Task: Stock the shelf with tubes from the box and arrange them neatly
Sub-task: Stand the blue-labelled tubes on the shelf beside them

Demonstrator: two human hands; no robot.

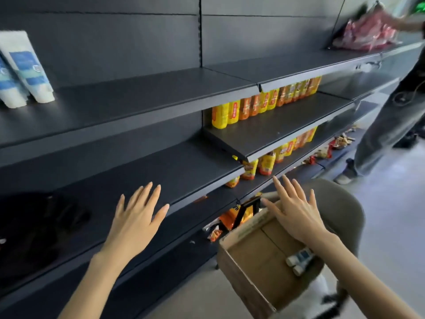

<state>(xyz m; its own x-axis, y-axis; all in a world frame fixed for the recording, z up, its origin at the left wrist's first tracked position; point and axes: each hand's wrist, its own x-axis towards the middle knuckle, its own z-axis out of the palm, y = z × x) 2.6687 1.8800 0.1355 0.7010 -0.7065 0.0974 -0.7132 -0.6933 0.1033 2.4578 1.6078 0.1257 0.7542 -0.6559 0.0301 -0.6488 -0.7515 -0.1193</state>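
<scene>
- My left hand (138, 215): fingers spread, empty, before the lower shelf (165, 171).
- My right hand (296, 210): fingers spread, empty, above the cardboard box (243, 261).
- Loose tubes (299, 261) lie in the box; standing tubes (25, 67) are on the upper shelf (138, 95), far left.

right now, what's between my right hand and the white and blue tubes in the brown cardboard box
Head view: only bare floor of the brown cardboard box, between right hand and white-and-blue tubes.

1. Yellow and orange bottles (259, 104) stand side by side in a long row.
2. Orange snack bags (232, 217) lie low down.
3. Another person (386, 125) in grey trousers stands at the right, one hand on some red packs (365, 33).
4. A grey chair (340, 203) is near.
</scene>
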